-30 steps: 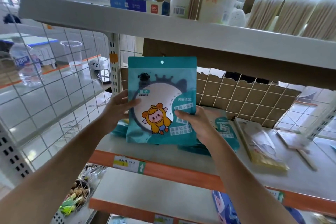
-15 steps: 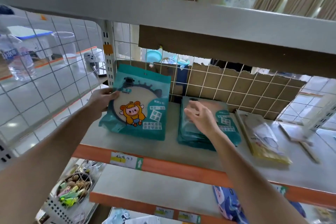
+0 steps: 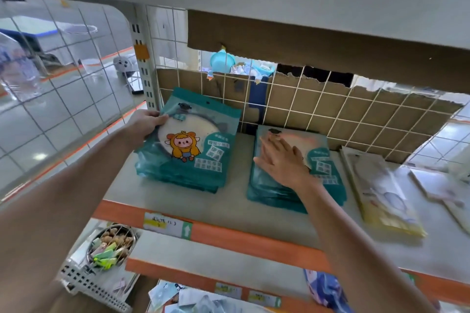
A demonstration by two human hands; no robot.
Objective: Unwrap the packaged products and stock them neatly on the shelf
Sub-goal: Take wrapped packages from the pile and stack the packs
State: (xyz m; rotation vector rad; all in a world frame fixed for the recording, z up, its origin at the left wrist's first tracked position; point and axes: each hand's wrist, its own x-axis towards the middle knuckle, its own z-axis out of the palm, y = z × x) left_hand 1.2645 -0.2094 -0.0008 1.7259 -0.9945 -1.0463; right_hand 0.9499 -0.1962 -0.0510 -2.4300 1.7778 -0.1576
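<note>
- The stocking step is going on: the left hand (image 3: pixel 146 122) is gripping the left edge of a teal packet (image 3: pixel 195 134), thumb on its face, and laying it on the left stack (image 3: pixel 173 178) at the back-left corner of the shelf (image 3: pixel 229 211).
- The packet is sitting tilted, with its top edge lifting toward the back mesh (image 3: pixel 305 109), not yet flat on the stack.
- The right hand (image 3: pixel 282 160) is spreading open with straight fingers over the right stack (image 3: pixel 328 173), holding nothing.
- Next, I judge, the packet is needing to go down flat, with its edges squared to those below, before the hand lets go.
- Blur is smearing the right hand, so I cannot tell whether it is pressing the stack or only hovering.
- The right arm is covering part of that stack. The number of packets in either stack is not showing, and the yellow pack (image 3: pixel 381 193) is too blurred to read.
</note>
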